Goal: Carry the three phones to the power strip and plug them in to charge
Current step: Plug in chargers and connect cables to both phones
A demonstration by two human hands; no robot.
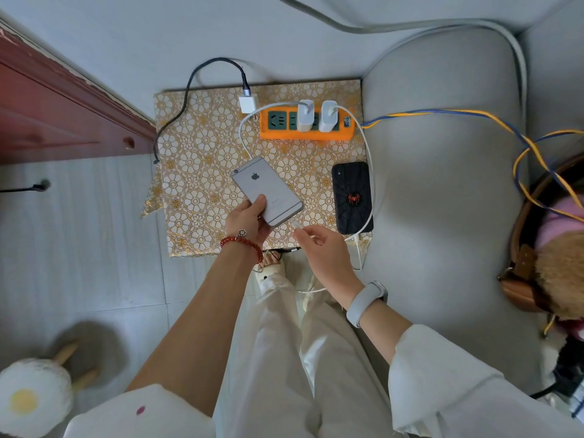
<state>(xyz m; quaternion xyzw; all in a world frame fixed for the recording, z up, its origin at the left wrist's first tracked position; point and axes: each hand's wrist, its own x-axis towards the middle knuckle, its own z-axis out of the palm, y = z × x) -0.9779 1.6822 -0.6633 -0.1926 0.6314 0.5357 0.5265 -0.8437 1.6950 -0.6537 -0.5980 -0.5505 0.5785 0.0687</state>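
So at this point the left hand (249, 221) was gripping a silver-grey aluminium phone with an apple logo (267, 191) by its lower end, back side up, held tilted over the gold flower-patterned cloth (196, 172) on the little table. The right hand (319, 248) had its fingers pinched around the tip of a thin white charging cable (243, 137), with the plug just beside the phone's bottom edge but not in yet, as far as I could tell.

That cable ran back to one of two white charger bricks (306, 116) sitting in the orange power strip with green sockets (308, 125). The black phone in a red-spider case (352, 197) already lay face down on the cloth near the strip, with another white cable reaching its lower end, so I'd guess that one was charging. A third white adapter with a black braided cable (247, 103) lay loose beside the strip, unplugged. I couldn't see a third phone anywhere.

What could've gone wrong: the plug was tiny and the port faced away from the camera, so a skewed push might've just scraped the edge. Tugging the cable for slack could also have rocked its brick loose or dragged the strip across the slippery cloth.
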